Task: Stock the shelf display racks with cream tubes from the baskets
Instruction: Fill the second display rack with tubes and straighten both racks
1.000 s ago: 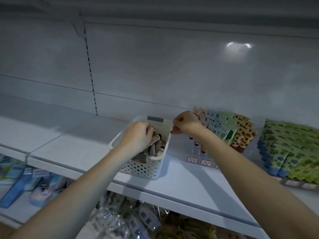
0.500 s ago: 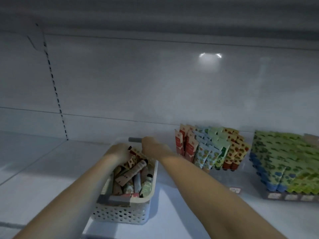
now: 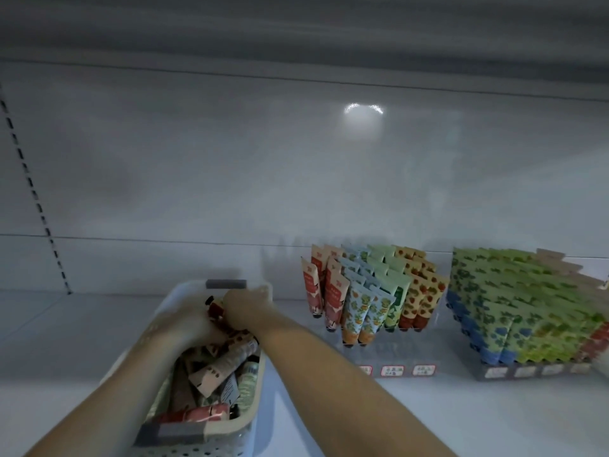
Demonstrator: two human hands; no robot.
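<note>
Here, the basket (image 3: 211, 446), white and perforated, stands on the shelf (image 3: 428, 417) at lower left, with grey patches at its near and far rims. Loose tubes (image 3: 220, 367) lie heaped inside it at mixed angles, one cream-coloured tube slanting across the top of the pile. Both forearms enter from below and meet over the far half of the basket. The left hand (image 3: 189, 324) is blurred and pale, lying on the pile; whether it grips anything cannot be told. The right hand (image 3: 248, 310) shows its back, fingers bent downward and hidden; its grip cannot be told either. Between the two hands a red tube (image 3: 215, 310) with a dark cap stands tilted, touching both; which hand holds it is unclear.

Just beside the basket, to the right, the near rack (image 3: 412, 357) of clear plastic holds rows of tubes upright, caps down: red, blue-patterned, green and strawberry-patterned, in that order from left to right. Red-edged labels (image 3: 392, 370) line its front. Further right, apart from it, the far rack (image 3: 534, 371) is packed with green-patterned tubes, some with blue lower ends. Behind, the back panel (image 3: 230, 159) carries a glare spot (image 3: 362, 110), and a slotted strip (image 3: 36, 199) runs down at far left.
</note>
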